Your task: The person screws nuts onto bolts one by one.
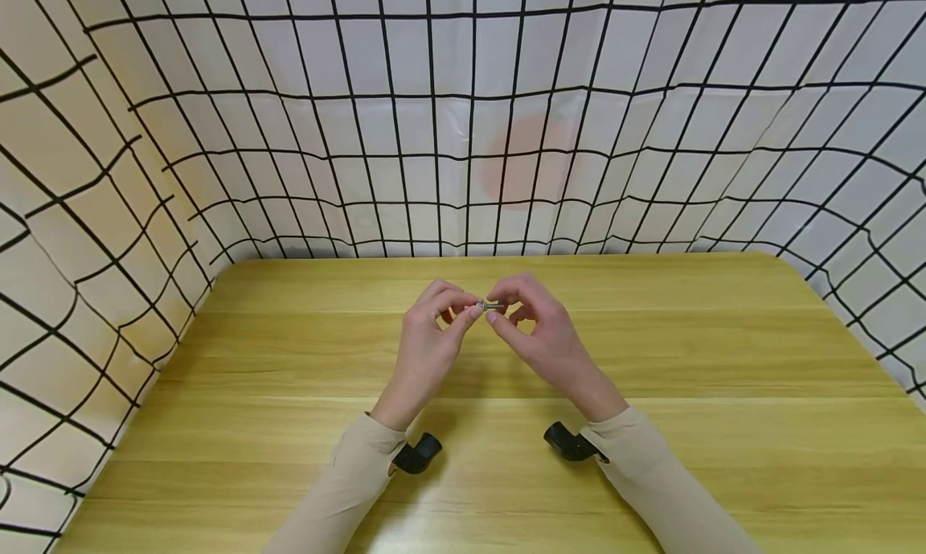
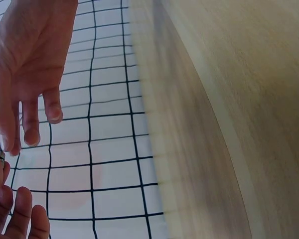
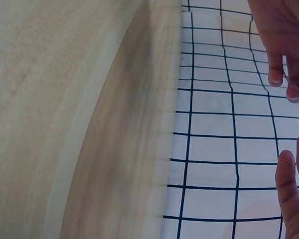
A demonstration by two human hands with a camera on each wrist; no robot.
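A small silver bolt-like piece (image 1: 493, 305) with a thin shaft is held above the table, between the hands. My left hand (image 1: 432, 329) pinches its thicker left end with thumb and index finger. Its shaft points right, into the gap between the thumb and index finger of my right hand (image 1: 538, 321). Those two fingertips stand slightly apart on either side of the shaft. In the left wrist view, a bit of the metal piece (image 2: 0, 155) shows by the thumb tip; the rest is hidden. Only a few fingers of each hand appear in the right wrist view.
Below the hands spreads a wooden table (image 1: 289, 425) with yellowish boards. A white wall with a black grid net (image 1: 448, 120) encloses its back and sides. Both wrists wear a black camera mount (image 1: 418, 453) beside a beige sleeve (image 1: 340, 482).
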